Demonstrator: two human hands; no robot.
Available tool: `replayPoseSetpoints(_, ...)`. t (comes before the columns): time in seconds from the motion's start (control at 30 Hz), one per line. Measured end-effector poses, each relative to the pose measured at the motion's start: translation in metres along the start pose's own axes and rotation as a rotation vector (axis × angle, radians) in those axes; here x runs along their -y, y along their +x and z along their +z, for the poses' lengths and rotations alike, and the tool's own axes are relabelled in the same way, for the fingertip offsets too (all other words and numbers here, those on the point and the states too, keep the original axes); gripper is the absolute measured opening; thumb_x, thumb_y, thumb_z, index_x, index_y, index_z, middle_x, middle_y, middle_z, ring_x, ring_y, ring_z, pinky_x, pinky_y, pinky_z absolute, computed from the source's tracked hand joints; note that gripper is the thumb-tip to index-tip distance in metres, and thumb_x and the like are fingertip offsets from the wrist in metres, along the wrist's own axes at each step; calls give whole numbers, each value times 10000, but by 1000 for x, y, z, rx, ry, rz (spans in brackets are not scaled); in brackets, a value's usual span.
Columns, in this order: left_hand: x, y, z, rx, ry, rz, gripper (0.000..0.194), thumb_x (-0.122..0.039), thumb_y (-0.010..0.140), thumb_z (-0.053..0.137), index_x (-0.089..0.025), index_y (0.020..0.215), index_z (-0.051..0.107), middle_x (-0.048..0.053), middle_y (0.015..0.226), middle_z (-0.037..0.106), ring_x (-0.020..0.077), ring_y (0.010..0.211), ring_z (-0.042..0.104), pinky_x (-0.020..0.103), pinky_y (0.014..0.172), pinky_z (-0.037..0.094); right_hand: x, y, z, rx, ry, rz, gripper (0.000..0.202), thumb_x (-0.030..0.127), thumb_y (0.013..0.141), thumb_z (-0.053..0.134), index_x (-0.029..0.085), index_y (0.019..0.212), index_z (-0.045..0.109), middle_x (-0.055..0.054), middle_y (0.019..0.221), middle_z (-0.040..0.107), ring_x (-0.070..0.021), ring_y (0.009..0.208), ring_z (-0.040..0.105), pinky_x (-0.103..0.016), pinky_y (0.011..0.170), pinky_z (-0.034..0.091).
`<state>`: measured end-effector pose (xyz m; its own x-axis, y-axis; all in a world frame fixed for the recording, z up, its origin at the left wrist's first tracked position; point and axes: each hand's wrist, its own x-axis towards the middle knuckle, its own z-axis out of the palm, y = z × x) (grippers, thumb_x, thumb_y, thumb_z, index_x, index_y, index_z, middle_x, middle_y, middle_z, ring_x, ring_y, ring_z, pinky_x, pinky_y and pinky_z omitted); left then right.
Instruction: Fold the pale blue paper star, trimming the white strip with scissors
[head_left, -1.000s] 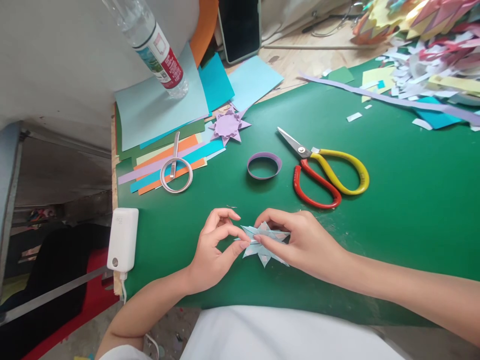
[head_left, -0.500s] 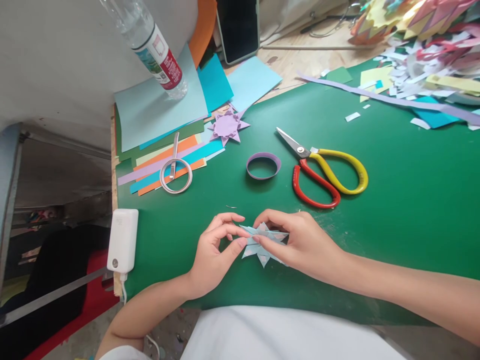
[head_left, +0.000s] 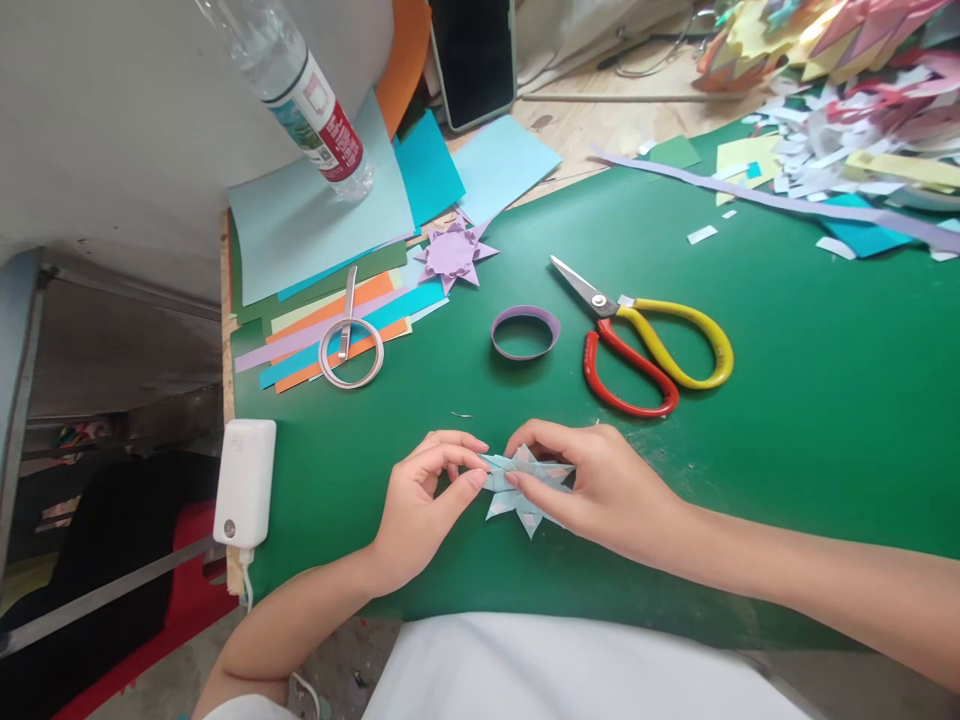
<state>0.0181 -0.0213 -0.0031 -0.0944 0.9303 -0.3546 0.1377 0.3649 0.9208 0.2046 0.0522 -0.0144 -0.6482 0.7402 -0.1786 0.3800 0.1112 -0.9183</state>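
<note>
A light blue folded paper star is held low over the green table near my body. My right hand pinches it from the right, thumb on top and fingers behind. At its left point, my left hand closes thumb and fingertips on the paper tip. Beyond my hands stands a purple paper ring. Scissors with one red and one yellow handle lie to the right of the ring, blades apart. Farther back rests a purple paper star.
Paper strips with a roll of tape lie at the left. A water bottle stands on paper sheets. A phone leans at the back. A white power bank sits at the left edge. Paper scraps pile up far right.
My left hand has shifted slightly left, its fingertips now at the outer tip of the light blue star. The star has turned slightly; my right hand keeps its hold.
</note>
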Motion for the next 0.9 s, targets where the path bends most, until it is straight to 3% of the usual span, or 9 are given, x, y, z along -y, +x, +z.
replayPoseSetpoints(0.53,-3,2,-1,11,34,-19,111,-239,861,638,-177,785,690,77,935,677,182,904,578,266,691,467,-2,0,1,25,-13,-7,82,270,842,547,207,867,593,58,548,551,-70,467,427,-183,452,282)
replayPoseSetpoints(0.9,-5,1,-1,12,102,-32,114,-222,868,615,-180,818,708,94,1049,682,209,989,601,281,725,489,-2,0,2,24,-24,-12,82,272,842,549,207,862,596,58,538,554,-69,447,432,-189,449,275)
